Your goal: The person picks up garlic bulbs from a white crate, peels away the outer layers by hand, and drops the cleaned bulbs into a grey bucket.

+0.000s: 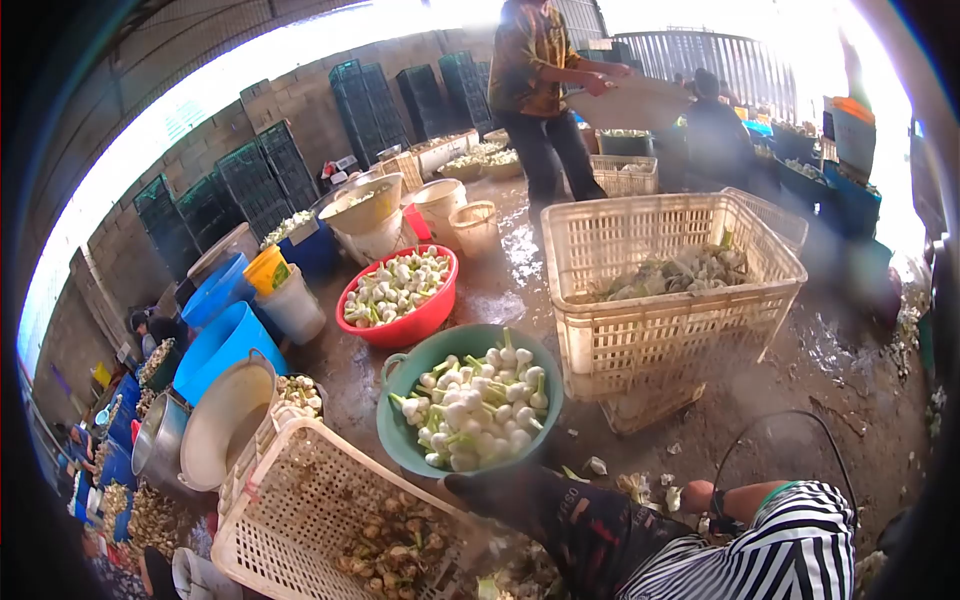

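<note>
My right hand (697, 497) is low at the right, below a striped sleeve (800, 535) and a dark band at the wrist. It looks closed, but its fingers are mostly turned away and what they hold, if anything, is hidden. Beside it lie loose garlic pieces and peelings (640, 488) on the wet floor. My left hand is out of sight. Dark printed cloth (590, 525) stretches over my lap, up to the green basin (390, 425) heaped with trimmed white garlic bulbs (475, 405). To its left, a cream crate (285, 500) contains brownish, untrimmed garlic (395, 545).
A red basin (410, 328) of garlic stands beyond the green one. Stacked cream crates (660, 350) hold leafy scraps. Blue tubs (215, 350) and buckets line the left. A standing person (545, 90) grips a large pale container (630, 102); another person (715, 140) sits behind.
</note>
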Motion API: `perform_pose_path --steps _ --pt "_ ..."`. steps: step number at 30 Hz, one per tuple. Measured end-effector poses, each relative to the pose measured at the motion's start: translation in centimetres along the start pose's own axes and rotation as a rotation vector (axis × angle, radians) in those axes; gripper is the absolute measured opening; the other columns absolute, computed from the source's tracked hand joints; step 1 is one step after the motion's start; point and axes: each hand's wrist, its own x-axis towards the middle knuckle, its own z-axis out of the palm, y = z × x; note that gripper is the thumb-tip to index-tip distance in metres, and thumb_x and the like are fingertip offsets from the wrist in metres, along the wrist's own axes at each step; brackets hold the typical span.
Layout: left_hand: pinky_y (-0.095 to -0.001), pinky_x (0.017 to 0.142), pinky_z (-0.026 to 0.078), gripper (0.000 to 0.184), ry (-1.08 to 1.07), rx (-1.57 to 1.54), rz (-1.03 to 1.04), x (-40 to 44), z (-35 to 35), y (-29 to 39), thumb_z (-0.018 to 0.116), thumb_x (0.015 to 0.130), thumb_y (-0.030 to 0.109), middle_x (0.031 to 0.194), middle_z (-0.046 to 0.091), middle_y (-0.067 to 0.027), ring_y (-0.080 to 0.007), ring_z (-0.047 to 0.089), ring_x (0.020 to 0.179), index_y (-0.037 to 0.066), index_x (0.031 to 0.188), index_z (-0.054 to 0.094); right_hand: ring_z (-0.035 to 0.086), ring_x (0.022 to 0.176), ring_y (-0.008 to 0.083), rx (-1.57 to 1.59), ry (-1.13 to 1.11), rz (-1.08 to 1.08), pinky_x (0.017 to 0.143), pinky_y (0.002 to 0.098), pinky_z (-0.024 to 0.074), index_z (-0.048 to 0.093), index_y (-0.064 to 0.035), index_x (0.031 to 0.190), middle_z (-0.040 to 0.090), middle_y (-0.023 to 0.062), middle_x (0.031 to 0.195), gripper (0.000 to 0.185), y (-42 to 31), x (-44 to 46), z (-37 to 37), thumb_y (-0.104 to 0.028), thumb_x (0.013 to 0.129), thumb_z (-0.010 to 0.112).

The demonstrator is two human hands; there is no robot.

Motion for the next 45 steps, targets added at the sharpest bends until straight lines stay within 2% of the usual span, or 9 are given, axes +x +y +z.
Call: perform_pose_path --steps 6,10,14,20,27,33,36,39,45 --pt "-0.0414 0.084 0.046 0.048 -0.190 0.669 0.555 2.4 -4.4 -7.5 0.066 0.077 0.001 0.106 0.056 -0.0209 -0.0315 0.056 0.094 -0.006 0.121 0.046 0.062 0.088 0.0321 0.189 -0.094 -0.476 0.075 0.0427 0.0497 0.060 -0.0069 0.110 0.064 0.0180 0.093 0.030 -16.2 -8.4 -7.2 -0.016 0.082 0.055" --pt "-0.0458 0.091 0.043 0.055 -0.099 -0.982 -0.826 2.8 0.6 2.6 0.054 0.087 0.038 0.116 0.055 -0.0143 -0.0299 0.052 0.106 -0.003 0.122 0.047 0.052 0.113 0.0268 0.512 -0.467 -1.003 0.097 0.0354 0.0414 0.048 0.0015 0.124 0.056 0.0173 0.120 0.047 -24.5 -10.9 -5.4 -0.027 0.088 0.059" --pt "-0.0419 0.095 0.043 0.051 -0.325 0.278 0.106 1.4 0.7 0.9 0.046 0.090 0.040 0.127 0.050 -0.0138 -0.0284 0.052 0.111 0.001 0.123 0.049 0.051 0.113 0.0304 0.492 -0.757 -1.107 0.093 0.0366 0.0419 0.039 0.0014 0.132 0.048 0.0208 0.127 0.069 -28.2 -11.7 3.0 -0.034 0.080 0.065" --pt "-0.0385 0.092 0.044 0.066 -0.173 -0.776 -0.571 1.0 2.6 4.6 0.057 0.083 0.015 0.133 0.038 -0.0156 -0.0258 0.046 0.116 0.005 0.141 0.025 0.052 0.095 0.0333 0.286 -0.288 -1.299 0.079 0.0400 0.0448 0.057 -0.0061 0.112 0.052 0.0161 0.094 0.042 -28.3 -13.2 6.3 -0.007 0.071 0.061" --pt "-0.0336 0.095 0.035 0.048 -0.323 -0.491 -0.616 0.5 3.9 6.3 0.044 0.092 0.041 0.119 0.046 -0.0096 -0.0178 0.046 0.109 0.005 0.122 0.043 0.054 0.083 0.0334 0.365 -0.358 -1.382 0.069 0.0402 0.0455 0.061 -0.0041 0.097 0.052 0.0134 0.087 0.029 -28.5 -12.6 5.7 -0.007 0.068 0.062" --pt "-0.0326 0.090 0.041 0.051 -0.340 -0.517 -0.664 1.3 3.9 7.1 0.054 0.088 0.040 0.114 0.053 -0.0115 -0.0193 0.051 0.104 -0.003 0.115 0.050 0.059 0.078 0.0268 0.703 -0.822 -0.913 0.071 0.0381 0.0472 0.060 0.0051 0.092 0.062 0.0161 0.081 0.027 -28.5 -12.2 4.5 -0.006 0.068 0.057" --pt "-0.0381 0.078 0.048 0.048 -0.308 0.049 -0.065 1.1 1.6 4.1 0.066 0.082 0.010 0.114 0.055 -0.0171 -0.0252 0.059 0.092 -0.006 0.123 0.045 0.059 0.078 0.0154 0.845 -0.972 -0.666 0.070 0.0308 0.0479 0.065 0.0023 0.094 0.065 0.0081 0.085 0.023 -28.8 -10.6 4.0 -0.007 0.074 0.060" --pt "-0.0386 0.081 0.050 0.045 -0.096 -0.387 -0.781 2.5 1.5 8.2 0.045 0.090 0.037 0.109 0.061 -0.0102 -0.0272 0.059 0.097 0.000 0.115 0.055 0.058 0.074 0.0093 1.101 -1.009 -0.305 0.066 0.0264 0.0475 0.064 0.0009 0.096 0.065 0.0030 0.084 0.019 -29.1 -8.5 3.3 -0.011 0.082 0.062" --pt "-0.0369 0.082 0.048 0.038 -0.205 -0.022 -0.200 2.5 0.1 6.3 0.066 0.072 0.005 0.101 0.062 -0.0210 -0.0268 0.061 0.090 -0.009 0.105 0.057 0.059 0.076 0.0370 0.321 -0.118 -1.337 0.070 0.0432 0.0481 0.062 0.0011 0.092 0.060 0.0183 0.075 0.025 -27.6 -8.7 10.3 -0.020 0.080 0.056"
